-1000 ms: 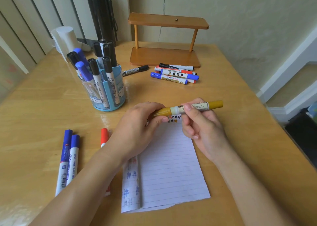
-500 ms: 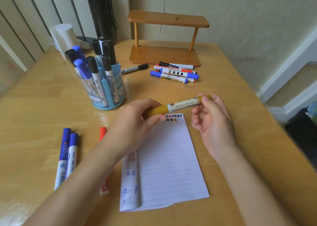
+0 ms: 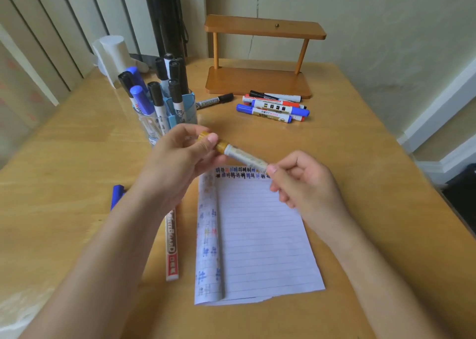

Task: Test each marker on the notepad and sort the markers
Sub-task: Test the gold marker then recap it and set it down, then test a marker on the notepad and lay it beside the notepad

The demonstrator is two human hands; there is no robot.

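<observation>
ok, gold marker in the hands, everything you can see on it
The gold marker has a mustard-gold cap end and a pale labelled barrel, probably plastic. It is held in the air above the top edge of the notepad, slanting down toward the right. The left hand pinches the cap end; the right hand grips the other end, hiding it. The label print is unreadable.
</observation>
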